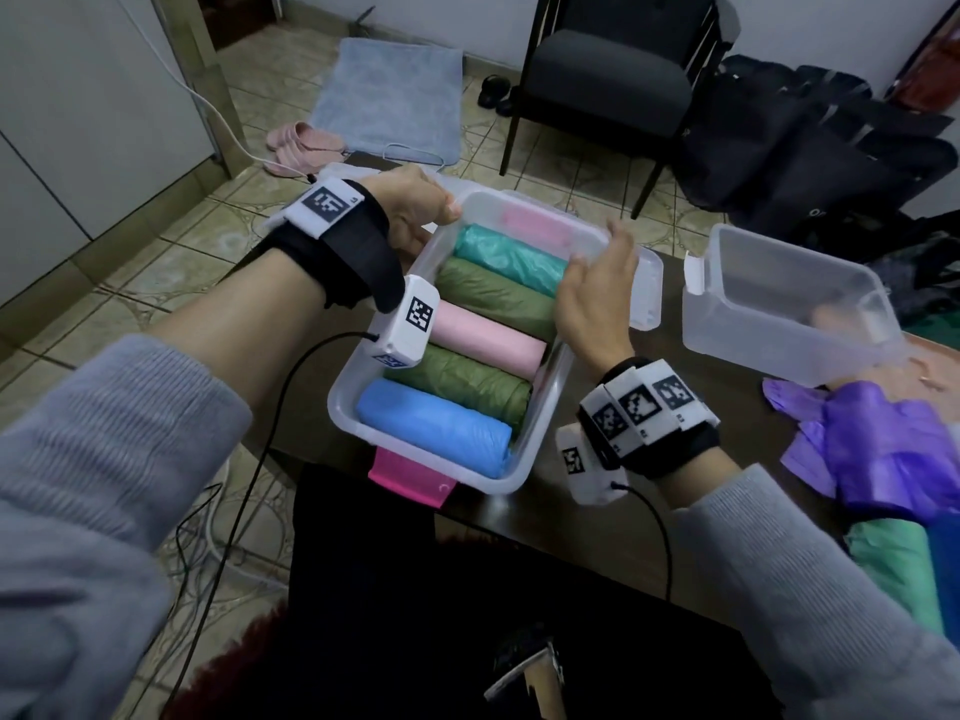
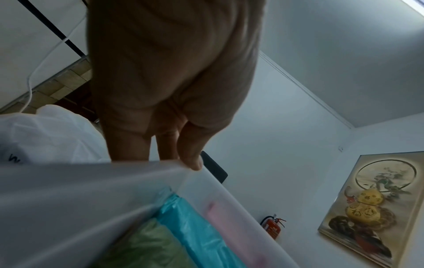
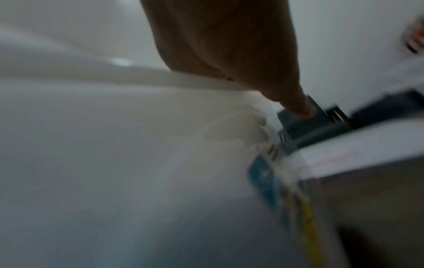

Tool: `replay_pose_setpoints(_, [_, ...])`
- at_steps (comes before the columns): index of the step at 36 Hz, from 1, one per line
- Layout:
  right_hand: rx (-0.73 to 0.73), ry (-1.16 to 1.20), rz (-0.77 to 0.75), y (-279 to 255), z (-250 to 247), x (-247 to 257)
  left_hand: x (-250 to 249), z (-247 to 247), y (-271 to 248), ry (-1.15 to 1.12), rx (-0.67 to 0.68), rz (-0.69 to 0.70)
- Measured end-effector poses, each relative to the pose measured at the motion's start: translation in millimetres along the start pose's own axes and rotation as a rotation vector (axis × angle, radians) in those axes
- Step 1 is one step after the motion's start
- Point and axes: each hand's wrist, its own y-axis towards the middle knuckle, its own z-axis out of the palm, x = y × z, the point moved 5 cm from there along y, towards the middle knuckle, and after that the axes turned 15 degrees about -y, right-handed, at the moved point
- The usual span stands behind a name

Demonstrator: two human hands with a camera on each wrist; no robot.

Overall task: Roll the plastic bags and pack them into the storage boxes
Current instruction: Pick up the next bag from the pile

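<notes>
On the dark worktop [image 1: 613, 517], toward nine o'clock of the scene, the left hand [image 1: 410, 210] grips the far-left corner of the storage box [image 1: 441, 462]; in the left wrist view its thumb lies on the rim [image 2: 160, 163] and the fingers [image 2: 128, 145] go down behind the wall, so the hand is clamped on the box edge. The box is translucent white plastic with a pink latch [image 1: 410, 478] at its near end. Five rolled bags lie side by side inside it, each crosswise: from six o'clock to twelve, a blue roll [image 1: 434, 426], a green roll [image 1: 457, 381], a pink roll [image 1: 485, 337], another green roll [image 1: 493, 296] and a teal roll [image 1: 509, 254]. Each roll is tight and faintly crinkled. Beyond the teal roll the far wall shows a second pink latch through the plastic.

At the box's three o'clock side, the right hand [image 1: 597, 298] lies over the rim with fingers [image 1: 621, 241] fairly straight and close together, touching the far-right edge; the right wrist view is too blurred to tell whether they curl round it.

Farther toward three o'clock, a second storage box [image 1: 779, 304] of the same plastic stands apart. At four o'clock, loose purple bags [image 1: 883, 449] lie crumpled, touching a green bag [image 1: 893, 558] at the worktop's edge.
</notes>
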Motion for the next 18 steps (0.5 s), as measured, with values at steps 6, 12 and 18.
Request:
replay_pose_setpoints(6, [0.166, 0.365, 0.461, 1.0, 21.9, -30.1, 4.2, 1.0, 7.1, 0.032, -0.011, -0.016])
replay_pose_setpoints(12, [0.144, 0.477, 0.554, 11.2, 34.3, -39.2, 11.1, -4.0, 20.6, 0.069, -0.021, -0.087])
replay_pose_setpoints(18, [0.131, 0.456, 0.543, 14.8, 38.9, -42.5, 7.1, -4.3, 23.7, 0.211, -0.061, -0.033])
